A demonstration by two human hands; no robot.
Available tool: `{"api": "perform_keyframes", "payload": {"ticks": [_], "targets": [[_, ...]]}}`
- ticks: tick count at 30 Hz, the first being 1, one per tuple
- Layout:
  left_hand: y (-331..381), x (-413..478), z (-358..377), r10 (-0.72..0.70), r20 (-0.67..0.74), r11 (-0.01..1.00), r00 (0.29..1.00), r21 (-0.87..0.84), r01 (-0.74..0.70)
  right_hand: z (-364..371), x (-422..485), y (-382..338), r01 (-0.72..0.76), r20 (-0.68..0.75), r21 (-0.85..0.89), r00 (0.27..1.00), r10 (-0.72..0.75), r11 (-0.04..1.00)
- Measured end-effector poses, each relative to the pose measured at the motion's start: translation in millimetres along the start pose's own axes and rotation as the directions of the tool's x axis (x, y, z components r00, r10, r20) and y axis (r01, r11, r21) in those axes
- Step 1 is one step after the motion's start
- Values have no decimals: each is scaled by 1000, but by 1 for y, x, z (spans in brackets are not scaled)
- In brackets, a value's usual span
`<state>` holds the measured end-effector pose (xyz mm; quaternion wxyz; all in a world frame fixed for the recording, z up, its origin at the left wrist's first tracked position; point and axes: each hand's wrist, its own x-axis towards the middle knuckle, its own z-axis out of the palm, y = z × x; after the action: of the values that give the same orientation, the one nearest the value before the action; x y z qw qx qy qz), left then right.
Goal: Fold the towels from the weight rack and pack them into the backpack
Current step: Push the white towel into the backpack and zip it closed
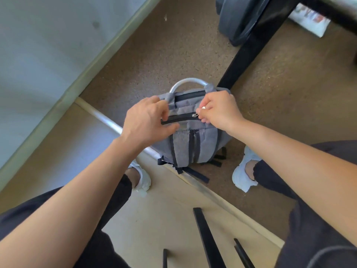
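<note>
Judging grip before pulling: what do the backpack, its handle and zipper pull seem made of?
Backpack: matte grey woven fabric, heathered and creased. Handle: smooth silvery arch with a sheen, metal or plastic, unclear. Zipper pull: probably metal, it glints.

1. The backpack (193, 140) stands on the floor (170, 47), between the left shoe (144, 177) and the right shoe (242, 175).
2. The left hand (146, 122) grips its top at the left; the right hand (218, 111) pinches the zip pull (194, 115) at the right.
3. Far right, behind the backpack, a weight plate (239, 16) sits beside a rack beam (249, 53).
</note>
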<state>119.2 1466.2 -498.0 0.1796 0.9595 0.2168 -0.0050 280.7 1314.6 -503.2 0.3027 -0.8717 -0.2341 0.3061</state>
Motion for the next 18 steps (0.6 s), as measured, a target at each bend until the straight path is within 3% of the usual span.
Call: {"api": "perform_keyframes", "payload": {"ticks": [2, 4, 11, 18], "targets": [[17, 5, 10, 179, 10, 984, 984, -11, -179, -1, -1, -1, -17, 22, 88, 1000, 15, 996], [26, 10, 24, 207, 83, 977, 975, 40, -211, 0, -3, -3, -18, 58, 184, 998, 8, 983], [38, 35, 34, 83, 122, 994, 989, 54, -90, -11, -10, 6, 26, 79, 193, 996, -42, 981], [28, 39, 25, -45, 168, 992, 985, 122, 25, -57, 5, 56, -156, -80, 148, 982, 169, 977]]}}
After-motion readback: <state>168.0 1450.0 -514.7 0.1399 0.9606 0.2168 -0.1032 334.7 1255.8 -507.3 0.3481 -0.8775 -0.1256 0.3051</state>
